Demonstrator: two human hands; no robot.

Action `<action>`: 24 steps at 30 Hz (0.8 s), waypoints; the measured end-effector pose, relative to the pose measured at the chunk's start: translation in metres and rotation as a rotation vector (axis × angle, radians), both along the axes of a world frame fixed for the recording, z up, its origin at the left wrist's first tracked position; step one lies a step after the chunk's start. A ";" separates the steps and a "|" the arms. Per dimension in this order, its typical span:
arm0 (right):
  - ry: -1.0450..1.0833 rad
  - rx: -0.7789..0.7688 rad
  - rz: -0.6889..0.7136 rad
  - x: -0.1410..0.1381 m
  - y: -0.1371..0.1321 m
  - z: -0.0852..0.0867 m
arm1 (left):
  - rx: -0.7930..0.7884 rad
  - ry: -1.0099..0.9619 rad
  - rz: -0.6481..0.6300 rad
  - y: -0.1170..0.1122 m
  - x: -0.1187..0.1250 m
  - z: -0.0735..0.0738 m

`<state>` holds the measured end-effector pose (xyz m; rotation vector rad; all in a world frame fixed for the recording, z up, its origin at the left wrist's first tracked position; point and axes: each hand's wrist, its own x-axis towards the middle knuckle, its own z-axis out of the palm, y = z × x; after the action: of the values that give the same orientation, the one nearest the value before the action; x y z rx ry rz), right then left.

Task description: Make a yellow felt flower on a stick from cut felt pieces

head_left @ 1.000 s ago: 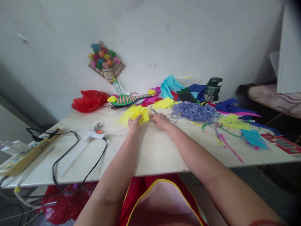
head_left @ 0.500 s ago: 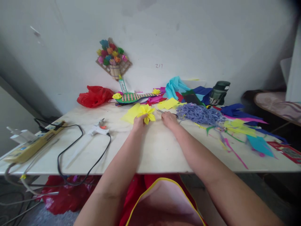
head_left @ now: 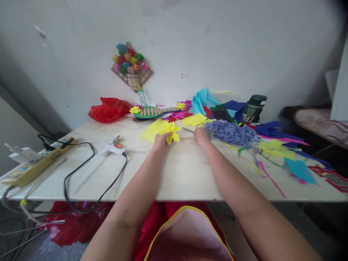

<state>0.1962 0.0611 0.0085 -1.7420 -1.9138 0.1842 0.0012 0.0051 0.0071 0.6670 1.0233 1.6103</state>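
Observation:
My left hand (head_left: pixel 160 140) is closed around a yellow paper flower (head_left: pixel 170 130), held just above the pale table (head_left: pixel 174 174). A flat yellow paper sheet (head_left: pixel 152 131) lies right behind the flower. My right hand (head_left: pixel 201 135) rests on the table to the right, fingers curled over the handles of a pair of scissors (head_left: pixel 188 130) whose metal blades stick out to the left. A heap of lilac yarn (head_left: pixel 231 132) lies just right of that hand.
A white glue gun (head_left: pixel 111 148) with a black cord lies left, and a yellow power strip (head_left: pixel 32 165) lies near the left edge. A red plastic bag (head_left: pixel 108 108), a woven paper piece (head_left: pixel 152 112), coloured paper scraps (head_left: pixel 274 145) and a dark green bottle (head_left: pixel 252 107) stand toward the wall.
My right hand has slid right, away from the flower and onto the scissors by the yarn. The left hand keeps the flower, which sits a little higher.

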 end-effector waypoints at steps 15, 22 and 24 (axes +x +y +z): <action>1.163 -0.126 0.286 -0.008 -0.021 0.004 | 0.001 0.263 -0.124 -0.002 -0.003 -0.007; 1.140 -0.122 0.391 -0.013 -0.024 0.005 | 0.066 0.331 -0.173 0.000 -0.004 -0.013; 1.147 -0.105 0.411 -0.013 -0.024 0.006 | 0.080 0.334 -0.167 0.001 -0.003 -0.013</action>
<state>0.1832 0.0370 0.0144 -0.8697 -1.3146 1.1587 -0.0022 0.0060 -0.0058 1.0736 1.1129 1.4274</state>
